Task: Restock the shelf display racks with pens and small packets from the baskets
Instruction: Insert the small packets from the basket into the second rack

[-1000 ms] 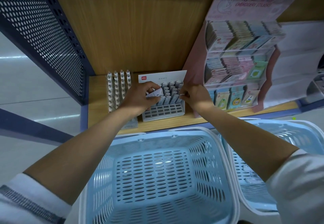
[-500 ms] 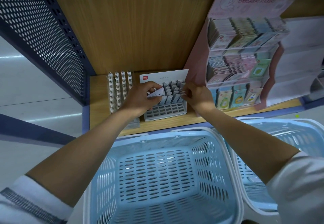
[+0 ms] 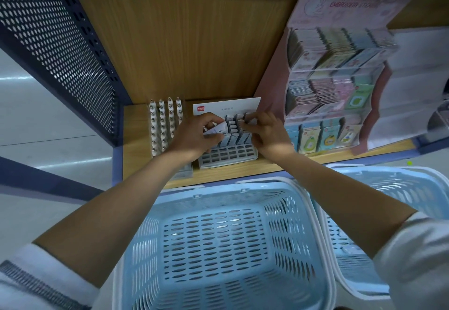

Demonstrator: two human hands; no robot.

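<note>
A grey slotted display rack [image 3: 228,156] sits on the wooden shelf [image 3: 136,139], its back rows filled with small grey packets [image 3: 233,137] and its front rows bare. My left hand [image 3: 194,137] hovers over the rack's left side and grips a few small white-and-grey packets [image 3: 216,129]. My right hand [image 3: 267,132] is at the rack's right side, fingertips pinching a packet in the back rows. A rack of white pens [image 3: 162,125] stands to the left. Below, a light blue basket [image 3: 218,244] looks empty.
A second blue basket [image 3: 398,195] lies at the right, partly hidden by my right arm. A pink sticker display [image 3: 328,96] with several rows of packets stands right of the rack. A perforated dark metal panel [image 3: 56,42] closes the shelf's left side.
My right hand has shifted slightly left and further over the back rows of the rack. My left hand keeps its hold on the packets and has barely moved.
</note>
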